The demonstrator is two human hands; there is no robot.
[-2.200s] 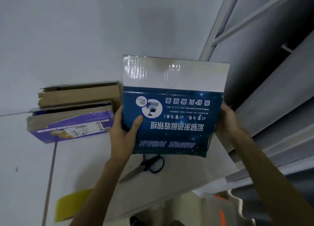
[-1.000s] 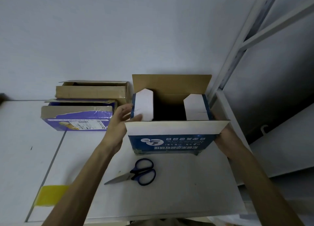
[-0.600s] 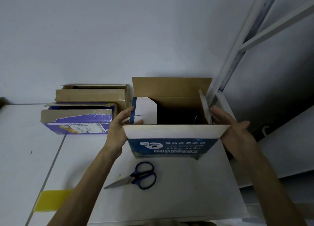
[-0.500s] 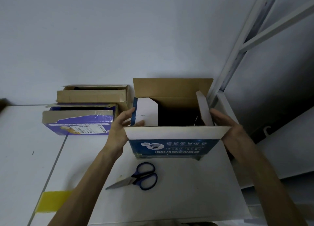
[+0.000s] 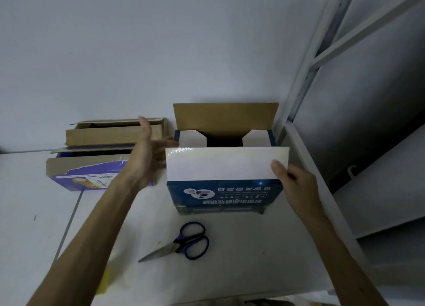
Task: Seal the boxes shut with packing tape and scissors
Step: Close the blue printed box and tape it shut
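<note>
Item 1: blue box (image 5: 225, 197), printed, stood on the white bench (image 5: 241, 259) close to the wall. Rear flap (image 5: 225, 116) stood upright, brown inside. Two white side flaps (image 5: 188, 139) lay folded inward over the opening, with a dark gap between them. Front flap (image 5: 220, 165) was raised, its white face toward the camera.

Item 2: right grip (image 5: 296, 186) pinched the front flap at its right edge, thumb on the near face, fingers curled behind.

Item 3: left grip (image 5: 147, 158) was released, fingers straight, thumb up, just beside the box's left side; contact could not be told.

Item 4: scissors (image 5: 181, 243), blue handles, blades closed, lay flat on the bench near the box's front, untouched.

Item 5: purple box (image 5: 92, 174) and brown box (image 5: 115, 135), flaps loose, sat side by side left of the blue box.

Item 6: metal rack (image 5: 299, 98) stood at the right.
</note>
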